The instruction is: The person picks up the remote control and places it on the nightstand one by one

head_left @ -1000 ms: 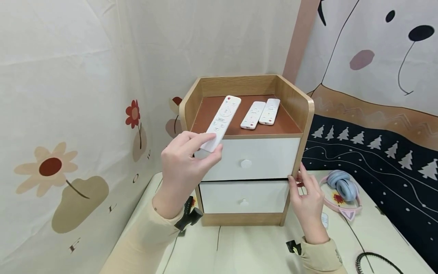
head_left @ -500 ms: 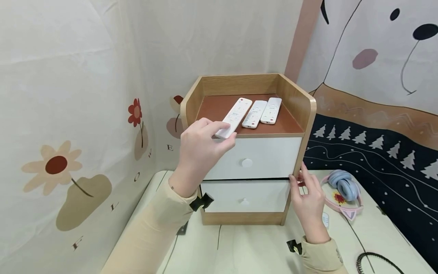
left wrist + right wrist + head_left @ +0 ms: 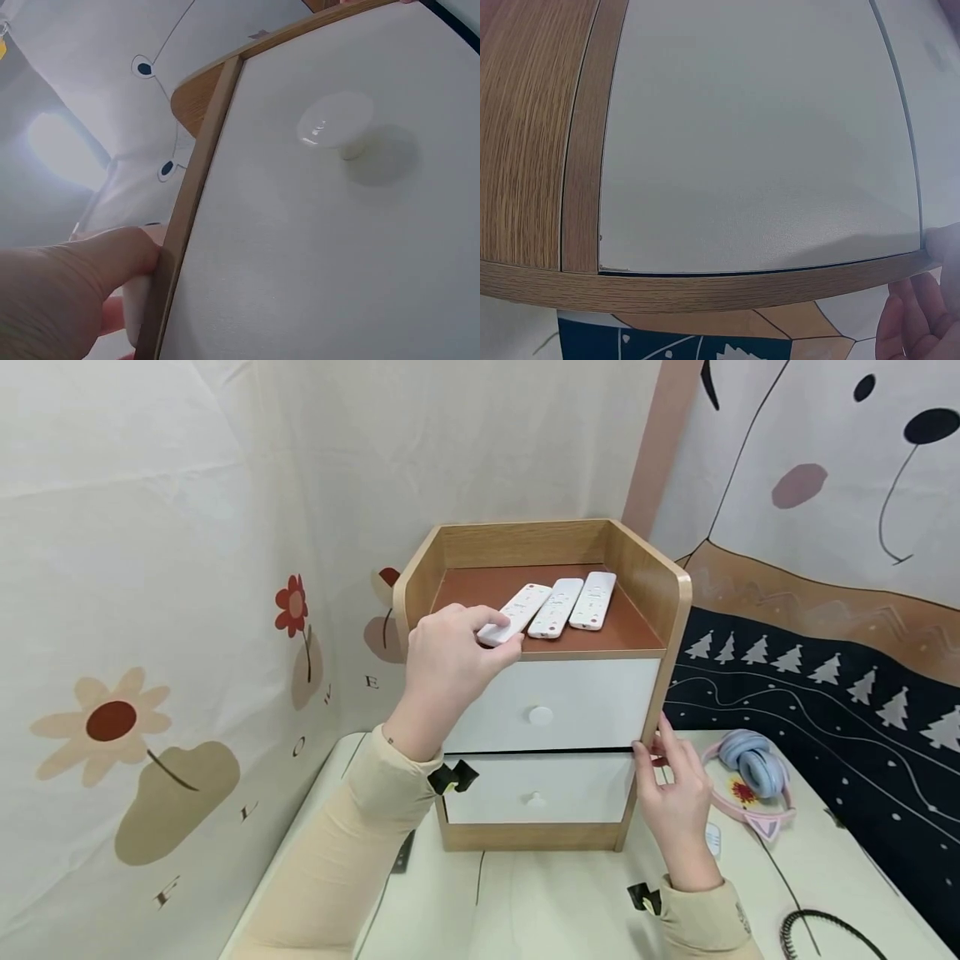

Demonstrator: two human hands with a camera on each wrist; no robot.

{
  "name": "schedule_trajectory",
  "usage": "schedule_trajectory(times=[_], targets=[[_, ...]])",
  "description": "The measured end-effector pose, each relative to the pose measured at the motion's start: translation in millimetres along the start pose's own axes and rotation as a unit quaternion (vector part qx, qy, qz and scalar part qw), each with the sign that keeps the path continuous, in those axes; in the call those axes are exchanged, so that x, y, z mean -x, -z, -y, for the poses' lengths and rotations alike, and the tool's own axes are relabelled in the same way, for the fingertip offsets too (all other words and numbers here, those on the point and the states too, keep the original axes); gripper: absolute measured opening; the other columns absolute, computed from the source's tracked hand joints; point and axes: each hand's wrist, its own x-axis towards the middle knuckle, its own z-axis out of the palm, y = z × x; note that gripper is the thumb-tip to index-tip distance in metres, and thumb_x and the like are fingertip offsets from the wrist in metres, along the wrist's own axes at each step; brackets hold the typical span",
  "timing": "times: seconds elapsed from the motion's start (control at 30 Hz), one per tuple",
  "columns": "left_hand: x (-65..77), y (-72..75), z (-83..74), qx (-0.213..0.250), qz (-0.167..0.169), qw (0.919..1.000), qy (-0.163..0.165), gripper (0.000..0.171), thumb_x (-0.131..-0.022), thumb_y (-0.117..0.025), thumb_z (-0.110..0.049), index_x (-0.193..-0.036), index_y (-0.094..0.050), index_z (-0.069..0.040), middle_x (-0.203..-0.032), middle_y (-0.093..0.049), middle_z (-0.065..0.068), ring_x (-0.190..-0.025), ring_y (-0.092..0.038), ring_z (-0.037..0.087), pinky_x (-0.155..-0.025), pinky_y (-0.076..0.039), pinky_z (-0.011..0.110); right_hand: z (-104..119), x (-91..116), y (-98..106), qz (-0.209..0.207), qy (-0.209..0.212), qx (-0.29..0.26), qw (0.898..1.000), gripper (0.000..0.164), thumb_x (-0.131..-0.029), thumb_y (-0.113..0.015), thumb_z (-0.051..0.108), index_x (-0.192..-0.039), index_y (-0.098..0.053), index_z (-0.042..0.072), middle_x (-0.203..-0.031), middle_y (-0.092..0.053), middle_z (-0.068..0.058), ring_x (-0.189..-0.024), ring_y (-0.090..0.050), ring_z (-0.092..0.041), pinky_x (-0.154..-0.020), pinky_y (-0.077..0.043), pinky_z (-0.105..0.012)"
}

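Observation:
My left hand (image 3: 456,656) pinches the near end of a white remote control (image 3: 525,605) between thumb and fingers. The remote is at the left of the brown top shelf (image 3: 480,582) of a small wooden cabinet (image 3: 534,837). Right beside it lie a second white remote (image 3: 557,608) and a third one (image 3: 594,600), side by side and slanted. At the cabinet's right side, my right hand (image 3: 677,797) grips the upright edge, its thumb in front and fingers round the side. The left wrist view shows the thumb at the shelf edge, with the remote mostly hidden.
Two white drawers with round knobs, an upper drawer (image 3: 585,706) and a lower drawer (image 3: 577,793), front the cabinet. Pink headphones with blue pads (image 3: 757,768) lie on the white table (image 3: 555,910) at right, near a coiled black cord (image 3: 825,920). Printed cloth walls stand behind.
My left hand has moved right and forward, lowering the remote from above the cabinet's front to the shelf beside the other two. The right hand has stayed at the cabinet's side.

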Motion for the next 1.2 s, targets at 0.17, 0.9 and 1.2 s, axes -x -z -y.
schedule_trajectory(times=[0.17, 0.9, 1.2], targets=[[-9.6, 2.8, -5.8, -0.015, 0.063, 0.9974, 0.031, 0.026, -0.093, -0.083, -0.039, -0.113, -0.087, -0.022, -0.102, -0.083, 0.002, -0.083, -0.070, 0.023, -0.073, -0.053, 0.044, 0.2, 0.4, -0.2, -0.004, -0.001, 0.000, 1.000, 0.069, -0.091, -0.082, -0.008, -0.155, -0.062, 0.005, -0.098, -0.073, -0.023, -0.086, -0.066, -0.032, -0.092, -0.042, 0.004], [-34.1, 2.5, -8.5, -0.037, 0.163, 0.9807, 0.102, 0.038, -0.097, -0.080, -0.053, -0.131, -0.081, -0.036, -0.135, -0.079, -0.010, -0.109, -0.071, 0.020, -0.081, -0.056, 0.040, 1.3, -1.8, -0.4, -0.001, 0.000, -0.001, 1.000, 0.068, -0.092, -0.081, -0.006, -0.155, -0.062, 0.005, -0.098, -0.073, -0.023, -0.086, -0.066, -0.032, -0.092, -0.042, 0.004], [-32.1, 2.4, -7.9, -0.034, 0.167, 0.9802, 0.100, 0.040, -0.097, -0.079, -0.054, -0.133, -0.080, -0.037, -0.137, -0.078, -0.010, -0.116, -0.071, 0.020, -0.086, -0.056, 0.041, 0.9, 0.0, 0.4, 0.005, -0.003, -0.001, 1.000, 0.068, -0.092, -0.081, -0.006, -0.156, -0.061, 0.005, -0.099, -0.072, -0.025, -0.087, -0.065, -0.030, -0.093, -0.042, 0.003]])
